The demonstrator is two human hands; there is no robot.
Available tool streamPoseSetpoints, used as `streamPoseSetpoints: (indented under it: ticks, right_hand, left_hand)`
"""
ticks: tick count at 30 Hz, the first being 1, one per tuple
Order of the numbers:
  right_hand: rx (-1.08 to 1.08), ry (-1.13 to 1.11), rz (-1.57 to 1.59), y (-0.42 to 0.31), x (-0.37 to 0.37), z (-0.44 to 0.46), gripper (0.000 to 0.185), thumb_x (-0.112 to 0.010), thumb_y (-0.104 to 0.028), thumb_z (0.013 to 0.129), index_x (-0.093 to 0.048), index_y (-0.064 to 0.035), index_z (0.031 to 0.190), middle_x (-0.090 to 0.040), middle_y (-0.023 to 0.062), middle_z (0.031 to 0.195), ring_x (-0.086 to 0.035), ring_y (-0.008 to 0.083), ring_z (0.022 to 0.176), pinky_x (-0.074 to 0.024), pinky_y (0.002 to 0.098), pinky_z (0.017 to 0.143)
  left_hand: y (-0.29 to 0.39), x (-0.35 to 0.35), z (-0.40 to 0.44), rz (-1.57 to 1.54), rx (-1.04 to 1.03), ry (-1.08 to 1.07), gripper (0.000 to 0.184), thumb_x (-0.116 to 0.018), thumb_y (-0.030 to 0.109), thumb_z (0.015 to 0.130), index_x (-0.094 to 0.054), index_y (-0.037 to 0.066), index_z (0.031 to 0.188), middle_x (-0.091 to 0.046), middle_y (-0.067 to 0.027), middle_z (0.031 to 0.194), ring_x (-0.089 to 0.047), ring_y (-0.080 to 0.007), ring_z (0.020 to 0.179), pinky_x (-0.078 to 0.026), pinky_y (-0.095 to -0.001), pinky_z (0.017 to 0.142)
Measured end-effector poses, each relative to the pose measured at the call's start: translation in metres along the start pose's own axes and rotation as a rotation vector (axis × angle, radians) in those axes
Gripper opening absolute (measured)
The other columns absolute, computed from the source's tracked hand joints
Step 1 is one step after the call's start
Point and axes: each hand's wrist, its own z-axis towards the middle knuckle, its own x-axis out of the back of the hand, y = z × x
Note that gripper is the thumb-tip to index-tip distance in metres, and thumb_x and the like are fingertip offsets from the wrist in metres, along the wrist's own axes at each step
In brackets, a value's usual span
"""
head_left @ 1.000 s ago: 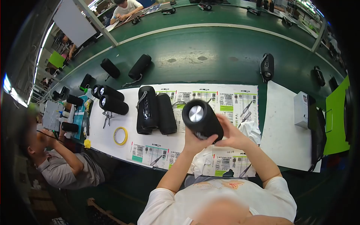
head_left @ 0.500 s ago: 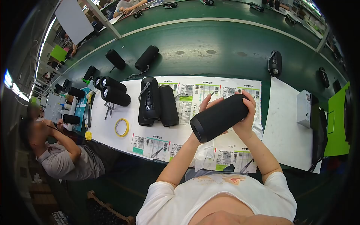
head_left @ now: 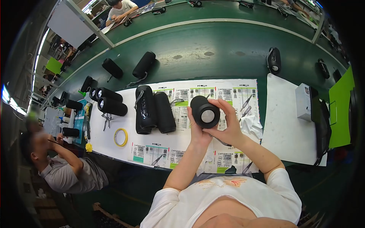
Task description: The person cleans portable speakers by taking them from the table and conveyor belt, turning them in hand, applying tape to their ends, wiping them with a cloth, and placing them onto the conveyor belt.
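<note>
Between both hands I hold a black cylindrical speaker [head_left: 198,103], its round end with a silver disc turned up toward me. My left hand [head_left: 198,131] wraps its left and lower side. Around the right side curl the fingers of my right hand [head_left: 229,123], thumb near the lower rim. A dark cord hangs below the speaker by my right palm. Left of my hands, several more black speakers [head_left: 164,112] lie side by side on the printed paper sheets [head_left: 182,154]; one shows a row of buttons and a grey strap.
A yellow tape roll [head_left: 121,137] and a group of speakers [head_left: 112,106] lie farther left. White cloth [head_left: 251,127] rests right of my hands. A white box [head_left: 306,102] stands near a green bin [head_left: 340,110]. Speakers stand on the green belt [head_left: 213,64]. A co-worker [head_left: 72,167] sits at left.
Both hands have turned the speaker from lying sideways to end-on, so the silver disc now faces me. The hands have shifted left, and the view has moved slightly.
</note>
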Motion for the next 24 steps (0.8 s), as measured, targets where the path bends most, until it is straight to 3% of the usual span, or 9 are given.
streamPoseSetpoints:
  ticks: [5,12,13,15,17,18,20,22,24]
  right_hand:
    - [0.007,-0.118,-0.091,0.0,0.009,-0.006,0.08,-0.076,-0.004,0.062,-0.032,-0.0045,0.129,-0.044,0.0131,0.128,-0.043,0.0278,0.12,-0.0341,0.0373,0.101]
    - [-0.101,-0.164,-0.087,0.001,0.012,-0.014,0.084,-0.079,-0.008,0.062,-0.031,-0.0038,0.131,-0.041,0.0159,0.129,-0.041,0.0296,0.12,-0.0338,0.0385,0.1]
    - [-0.14,-0.163,-0.079,-0.001,0.011,-0.014,0.085,-0.079,-0.01,0.062,-0.031,-0.0035,0.131,-0.041,0.0163,0.129,-0.041,0.0294,0.12,-0.0338,0.0385,0.1]
    - [-0.307,-0.104,-0.066,0.004,0.008,-0.019,0.087,-0.08,-0.013,0.061,-0.03,-0.0022,0.131,-0.042,0.0159,0.127,-0.043,0.0285,0.118,-0.0352,0.0378,0.099]
    - [-0.567,-0.033,0.054,0.008,0.007,-0.014,0.082,-0.079,-0.023,0.065,-0.034,-0.0021,0.13,-0.048,0.0131,0.12,-0.049,0.0253,0.111,-0.0421,0.038,0.092]
    - [-0.704,0.007,0.29,0.015,0.013,-0.007,0.078,-0.077,-0.025,0.067,-0.036,-0.0031,0.129,-0.05,0.0123,0.119,-0.05,0.0245,0.109,-0.0441,0.038,0.088]
    - [-1.001,0.081,0.765,0.034,0.033,-0.001,0.07,-0.074,-0.03,0.072,-0.04,-0.0051,0.128,-0.052,0.0108,0.115,-0.053,0.0228,0.104,-0.0481,0.0379,0.082]
    - [-1.097,0.28,0.765,0.049,0.051,0.018,0.055,-0.067,-0.033,0.079,-0.047,-0.007,0.122,-0.054,0.0092,0.111,-0.055,0.0199,0.096,-0.051,0.0366,0.076]
    - [-1.066,0.385,0.726,0.09,0.076,0.043,0.047,-0.067,-0.032,0.08,-0.051,-0.0051,0.115,-0.055,0.0079,0.108,-0.055,0.0188,0.092,-0.0513,0.0344,0.075]
  left_hand:
    - [0.012,0.001,0.0,0.042,-0.029,-0.037,0.058,-0.054,0.055,0.081,-0.051,0.006,0.114,-0.059,-0.0097,0.103,-0.06,-0.0218,0.095,-0.052,-0.0357,0.083]
    - [0.027,0.001,0.004,0.155,-0.06,-0.251,0.056,-0.056,0.048,0.083,-0.048,0.004,0.116,-0.057,-0.0138,0.105,-0.058,-0.0248,0.097,-0.048,-0.0384,0.088]
    - [0.025,0.0,0.002,0.254,-0.103,-0.169,0.055,-0.057,0.044,0.083,-0.046,0.003,0.118,-0.056,-0.0131,0.108,-0.057,-0.0234,0.1,-0.046,-0.037,0.089]
    - [0.019,-0.005,-0.004,0.448,-0.211,-0.016,0.053,-0.058,0.036,0.085,-0.044,0.002,0.122,-0.054,-0.0117,0.114,-0.054,-0.0208,0.107,-0.043,-0.0341,0.093]
    - [0.008,-0.006,-0.003,0.682,-0.381,-0.075,0.051,-0.057,0.027,0.087,-0.039,0.001,0.128,-0.049,-0.0126,0.121,-0.048,-0.0212,0.113,-0.039,-0.0348,0.096]
    - [0.008,-0.005,-0.004,0.799,-0.469,-0.09,0.051,-0.056,0.023,0.089,-0.037,0.0,0.13,-0.047,-0.0131,0.124,-0.046,-0.0214,0.116,-0.037,-0.0351,0.098]
    - [0.028,-0.002,-0.014,1.117,-0.333,-0.223,0.055,-0.056,0.013,0.088,-0.032,-0.001,0.135,-0.043,-0.0128,0.13,-0.04,-0.0203,0.122,-0.033,-0.0342,0.1]
    - [0.056,-0.014,-0.032,1.629,-0.787,-0.288,0.062,-0.064,0.009,0.079,-0.033,-0.002,0.133,-0.045,-0.0161,0.127,-0.041,-0.0246,0.12,-0.033,-0.0369,0.099]
    - [0.086,-0.015,-0.045,1.873,-1.231,-0.049,0.065,-0.068,0.008,0.073,-0.037,-0.002,0.129,-0.047,-0.0183,0.122,-0.044,-0.0299,0.115,-0.033,-0.0399,0.098]
